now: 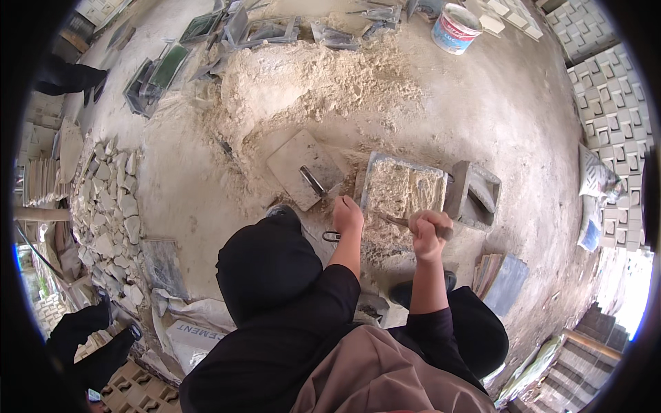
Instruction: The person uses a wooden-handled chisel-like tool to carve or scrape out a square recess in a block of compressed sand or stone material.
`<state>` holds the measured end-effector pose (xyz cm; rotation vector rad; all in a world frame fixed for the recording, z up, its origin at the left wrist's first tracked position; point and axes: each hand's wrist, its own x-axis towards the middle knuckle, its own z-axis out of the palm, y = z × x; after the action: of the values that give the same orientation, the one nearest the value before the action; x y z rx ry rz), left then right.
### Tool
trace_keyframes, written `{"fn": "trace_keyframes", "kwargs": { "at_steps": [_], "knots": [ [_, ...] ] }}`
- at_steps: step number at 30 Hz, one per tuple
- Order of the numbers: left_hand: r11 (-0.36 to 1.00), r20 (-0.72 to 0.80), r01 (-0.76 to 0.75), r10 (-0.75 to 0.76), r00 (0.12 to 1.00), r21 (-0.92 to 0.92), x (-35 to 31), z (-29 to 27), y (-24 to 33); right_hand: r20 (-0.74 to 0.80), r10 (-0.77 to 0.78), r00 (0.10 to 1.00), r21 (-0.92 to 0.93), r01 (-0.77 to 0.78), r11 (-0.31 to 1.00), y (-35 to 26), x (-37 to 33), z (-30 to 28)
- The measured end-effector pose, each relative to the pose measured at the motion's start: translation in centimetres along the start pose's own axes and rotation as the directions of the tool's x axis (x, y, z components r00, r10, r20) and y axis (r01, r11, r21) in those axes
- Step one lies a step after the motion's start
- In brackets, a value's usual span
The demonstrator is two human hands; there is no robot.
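A square mold (367, 180) packed with pale, crumbly sand mix (403, 189) lies on the floor in front of me. My right hand (430, 228) is wrapped round a wooden-handled tool (394, 219), whose narrow end points left over the mold's near part. Beside the mold's near left corner, my left hand (348, 215) is closed; whatever is in its fingers is hidden. A dark metal loop (332, 236) shows just below that hand. Further left lies a square grey plate (292, 165) with a shiny metal piece (312, 181) on it.
Right of the mold stands a grey box-like form (475, 195). A sand heap (310, 86) spreads beyond, with metal frames (265, 31) and a bucket (456, 29) behind. Broken stone pieces (107, 213) lie left. Flat boards (505, 283) rest near my right knee; another person's legs (86, 337) show lower left.
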<state>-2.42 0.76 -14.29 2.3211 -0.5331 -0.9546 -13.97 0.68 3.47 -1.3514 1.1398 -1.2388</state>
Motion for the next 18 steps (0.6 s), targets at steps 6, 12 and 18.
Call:
{"fn": "trace_keyframes", "kwargs": {
  "at_steps": [6, 12, 18],
  "knots": [
    [0.999, -0.017, -0.035, 0.036, 0.999, 0.012, 0.2, -0.1, -0.1, -0.056, -0.151, 0.987, -0.107, 0.144, 0.984, -0.3, -0.3, 0.6],
    [1.000, -0.037, -0.025, 0.025, 0.999, -0.005, 0.0, -0.1, 0.1, 0.030, -0.186, 0.982, -0.068, 0.188, 0.980, -0.8, 0.4, 0.9],
    [0.999, -0.049, -0.034, 0.033, 0.998, -0.023, 0.8, -0.2, -0.8, 0.039, -0.118, 0.992, -0.018, 0.119, 0.993, -0.7, 1.4, 1.5]
  ]
}}
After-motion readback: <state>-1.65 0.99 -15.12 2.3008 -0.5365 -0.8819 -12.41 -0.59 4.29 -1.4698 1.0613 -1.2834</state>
